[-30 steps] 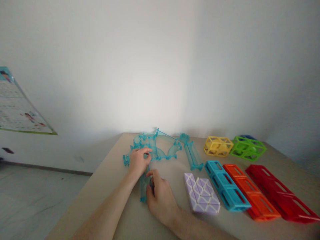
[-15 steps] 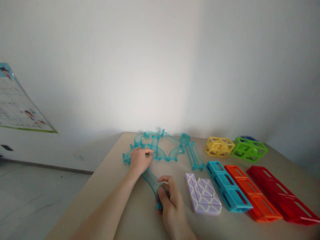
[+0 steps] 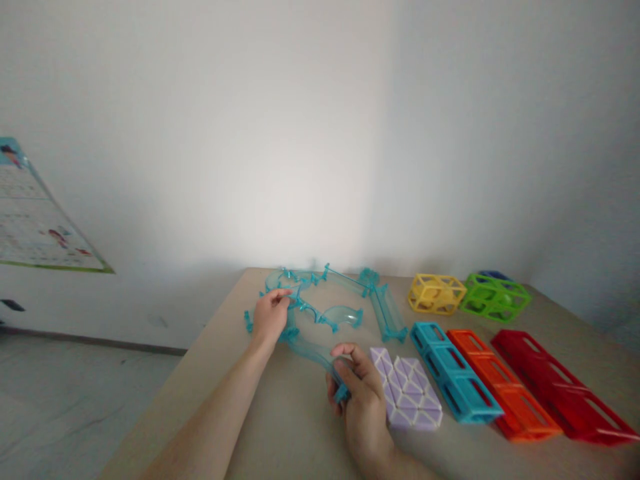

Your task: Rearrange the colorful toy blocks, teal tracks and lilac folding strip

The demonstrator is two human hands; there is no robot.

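A long, curved strip of translucent teal plastic [image 3: 313, 351] slants across in front of the right hand [image 3: 367, 403], which grasps its near end between thumb and fingers. The strip's far end lies beside a cluster of teal connectors [image 3: 289, 333], just in front of the left hand [image 3: 271, 313]; whether the two are joined cannot be told. The left hand's thumb and forefinger close on the edge of a smaller translucent teal piece [image 3: 299, 292], which looks tilted. Slight blur here suggests that the pieces are moving as they are handled, so the layout seems unsettled.

Just right of the left hand lies a fan-shaped, curved teal piece [image 3: 343, 316]. Beyond the right hand is a straight teal trough [image 3: 389, 312]. Close by the right hand's outer side sits a flat, lilac block puzzle with white-edged triangles [image 3: 414, 397]. Farther right lie blue [image 3: 454, 372], orange [image 3: 503, 383] and red [image 3: 560, 387] plastic frames, with yellow [image 3: 437, 293] and green [image 3: 495, 297] open lattice blocks behind them, all on a beige table [image 3: 280, 433].
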